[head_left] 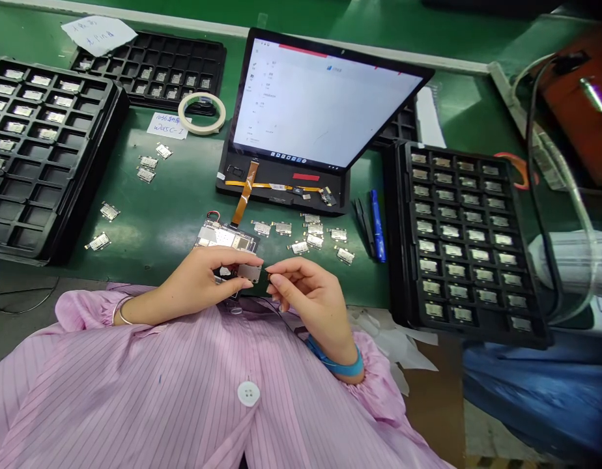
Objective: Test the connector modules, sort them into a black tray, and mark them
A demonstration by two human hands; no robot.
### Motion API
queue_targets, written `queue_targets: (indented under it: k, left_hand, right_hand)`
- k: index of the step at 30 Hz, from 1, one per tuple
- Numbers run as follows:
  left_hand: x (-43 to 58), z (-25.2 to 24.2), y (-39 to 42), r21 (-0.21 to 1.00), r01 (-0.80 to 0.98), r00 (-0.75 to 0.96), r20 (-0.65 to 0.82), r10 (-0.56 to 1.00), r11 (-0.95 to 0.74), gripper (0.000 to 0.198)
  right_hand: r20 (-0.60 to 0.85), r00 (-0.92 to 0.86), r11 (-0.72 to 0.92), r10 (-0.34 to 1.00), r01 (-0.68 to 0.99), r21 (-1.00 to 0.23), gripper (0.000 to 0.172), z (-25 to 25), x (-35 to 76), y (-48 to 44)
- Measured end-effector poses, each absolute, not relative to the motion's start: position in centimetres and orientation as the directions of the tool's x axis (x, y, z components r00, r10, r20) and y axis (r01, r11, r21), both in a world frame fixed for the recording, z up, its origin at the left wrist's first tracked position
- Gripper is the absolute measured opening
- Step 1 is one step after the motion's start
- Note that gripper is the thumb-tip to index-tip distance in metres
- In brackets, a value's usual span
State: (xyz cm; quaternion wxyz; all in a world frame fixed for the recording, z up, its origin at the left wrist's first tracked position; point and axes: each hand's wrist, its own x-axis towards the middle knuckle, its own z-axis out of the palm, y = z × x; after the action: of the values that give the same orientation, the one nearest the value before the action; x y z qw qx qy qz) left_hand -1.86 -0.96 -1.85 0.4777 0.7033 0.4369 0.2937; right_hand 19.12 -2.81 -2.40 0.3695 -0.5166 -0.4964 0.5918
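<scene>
My left hand (pixel 203 280) pinches a small grey metal module (pixel 249 271) between thumb and fingers at the near edge of the green table. My right hand (pixel 305 290) is curled beside it, its fingertips pinched together at the module's right edge. Just beyond the hands lies a circuit board (pixel 227 236) with an orange flex cable (pixel 242 202) running to a tablet (pixel 325 98) propped up with its screen lit. Several loose metal modules (pixel 313 234) lie scattered right of the board.
Black compartment trays with modules stand at the left (pixel 42 195), back (pixel 149 65) and right (pixel 467 241). A tape roll (pixel 202 113), paper labels, tweezers and a blue pen (pixel 377 225) lie on the table. Cables and a blue-clad person's leg (pixel 540 391) are at the right.
</scene>
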Motion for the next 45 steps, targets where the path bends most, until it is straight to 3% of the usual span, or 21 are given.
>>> queue_targets:
  k: [9,14,17,21,24,45]
  left_hand:
    - [-1.5,-2.6,-1.1,0.926,0.321,0.486,0.02,0.874,-0.2,0.027]
    - [-1.4,-3.1,-0.8,0.883,0.378,0.504,0.057,0.862,-0.28,0.033]
    - [-1.6,-3.9,-0.2,0.743,0.548,0.421,0.152,0.894,-0.384,0.049]
    - [-2.0,-5.3,0.4,0.474,0.706,0.435,0.296,0.85,-0.526,0.03]
    - [-2.2,-6.0,0.4,0.397,0.713,0.486,0.315,0.815,-0.578,0.026]
    - [-2.1,-6.4,0.3,0.333,0.715,0.497,0.377,0.782,-0.615,0.026]
  right_hand:
    - [-0.299,-0.257,-0.325,0.919,-0.064,-0.944,0.029,-3.3,18.5,-2.8]
    - [-0.298,-0.249,-0.315,0.922,-0.031,-0.949,0.029,-4.1,18.3,-2.4]
    - [-0.234,-0.081,-0.231,0.969,0.042,-0.972,0.026,-5.1,18.4,-1.5]
    - [-0.208,0.017,-0.209,0.978,0.1,-0.973,0.024,-6.3,18.4,-0.3]
    - [-0.229,0.018,-0.23,0.973,0.096,-0.968,0.024,-6.3,18.4,0.1]
    - [-0.255,0.019,-0.255,0.967,0.115,-0.96,0.023,-6.1,18.5,0.2]
